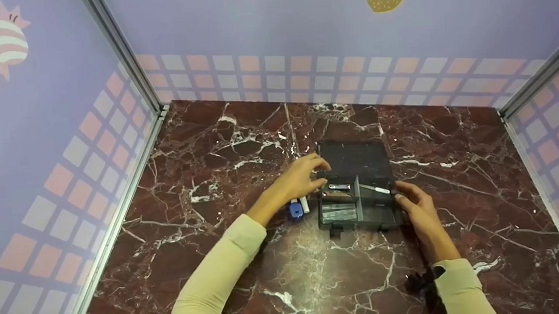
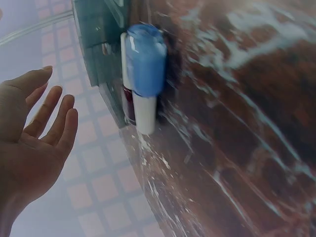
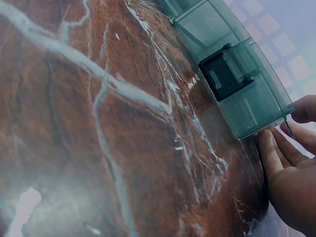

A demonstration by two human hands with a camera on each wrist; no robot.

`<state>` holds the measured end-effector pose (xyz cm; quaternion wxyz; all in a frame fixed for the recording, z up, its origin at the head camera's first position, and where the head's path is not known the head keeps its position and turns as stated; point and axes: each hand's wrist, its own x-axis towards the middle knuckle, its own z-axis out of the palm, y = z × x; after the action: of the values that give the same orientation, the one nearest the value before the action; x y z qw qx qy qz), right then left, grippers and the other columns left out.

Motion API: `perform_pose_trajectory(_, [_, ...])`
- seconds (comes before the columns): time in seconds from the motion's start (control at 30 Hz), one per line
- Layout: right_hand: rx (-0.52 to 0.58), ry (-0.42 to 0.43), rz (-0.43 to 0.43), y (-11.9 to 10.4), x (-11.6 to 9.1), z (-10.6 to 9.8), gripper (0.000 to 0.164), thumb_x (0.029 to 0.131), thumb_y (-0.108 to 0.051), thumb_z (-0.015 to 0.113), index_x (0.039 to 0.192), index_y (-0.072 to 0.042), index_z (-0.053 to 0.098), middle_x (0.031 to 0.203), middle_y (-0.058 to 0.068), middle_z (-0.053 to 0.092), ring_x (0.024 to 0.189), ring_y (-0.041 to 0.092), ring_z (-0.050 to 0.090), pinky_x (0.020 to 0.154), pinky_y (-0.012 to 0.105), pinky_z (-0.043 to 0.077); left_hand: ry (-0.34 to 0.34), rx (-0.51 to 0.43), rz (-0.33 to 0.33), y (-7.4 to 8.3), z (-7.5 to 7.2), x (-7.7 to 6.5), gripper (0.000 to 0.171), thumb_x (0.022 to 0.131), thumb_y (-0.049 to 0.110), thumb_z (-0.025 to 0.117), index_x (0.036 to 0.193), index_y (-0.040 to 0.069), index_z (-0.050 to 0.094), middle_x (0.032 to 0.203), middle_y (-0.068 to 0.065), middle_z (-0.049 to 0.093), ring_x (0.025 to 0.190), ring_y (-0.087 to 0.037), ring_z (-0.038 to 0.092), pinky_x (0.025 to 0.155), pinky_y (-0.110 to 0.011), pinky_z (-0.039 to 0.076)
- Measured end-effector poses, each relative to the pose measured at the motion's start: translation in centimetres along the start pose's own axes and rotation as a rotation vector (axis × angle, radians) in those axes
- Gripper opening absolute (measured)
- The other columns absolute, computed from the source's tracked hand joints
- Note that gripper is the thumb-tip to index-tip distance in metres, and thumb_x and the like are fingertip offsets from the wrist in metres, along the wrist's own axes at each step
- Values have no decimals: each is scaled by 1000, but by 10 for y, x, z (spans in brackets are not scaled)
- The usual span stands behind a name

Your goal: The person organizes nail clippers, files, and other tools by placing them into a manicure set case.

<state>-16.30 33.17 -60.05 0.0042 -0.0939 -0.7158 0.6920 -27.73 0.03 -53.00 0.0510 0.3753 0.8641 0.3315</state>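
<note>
A dark see-through plastic box (image 1: 379, 214) with compartments lies with its lid (image 1: 354, 158) folded back. My right hand (image 1: 419, 211) holds the box's right side, thumb at the rim and fingers against the outer wall in the right wrist view. At the left edge of the box hovers my left hand (image 1: 306, 176), its fingers loosely bent and nothing between them in the left wrist view. Inside lie what looks like a nail clipper (image 1: 339, 187), a slim pale tool (image 1: 376, 188) and clear strips (image 1: 339, 213). Left of the box is a blue-and-white object (image 2: 145, 64).
Beside the blue object lies a slim white item (image 1: 304, 204), with a dark red part showing in the left wrist view. A black latch (image 3: 228, 72) is on the box's front. The red marbled tabletop (image 1: 210, 287) is bounded by purple panels (image 1: 298, 20).
</note>
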Motion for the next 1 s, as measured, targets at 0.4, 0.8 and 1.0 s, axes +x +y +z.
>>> perform_pose_trajectory(0.4, [-5, 20, -11, -1, -1, 0, 44, 108, -5, 57, 150, 5, 50, 142, 26, 57, 102, 14, 67, 80, 25, 60, -5, -10, -31, -22, -6, -21, 33, 95, 11, 80, 125, 1, 71, 121, -12, 68, 113, -33, 67, 102, -41, 55])
perform_pose_trajectory(0.8, [-33, 12, -3, 2, -1, -1, 46, 109, -7, 58, 153, 3, 49, 145, 27, 53, 103, 13, 64, 80, 23, 58, -46, 58, -76, -35, 0, -31, 36, 96, 16, 80, 129, 5, 71, 127, -10, 67, 120, -29, 64, 109, -42, 51])
perform_pose_trajectory(1.0, [-28, 7, -4, 2, 0, -2, 45, 109, -7, 57, 152, 2, 50, 140, 25, 55, 101, 13, 64, 77, 24, 57, -61, 55, -59, -38, 4, -32, 36, 94, 9, 79, 129, 4, 71, 124, -11, 67, 117, -29, 65, 108, -41, 51])
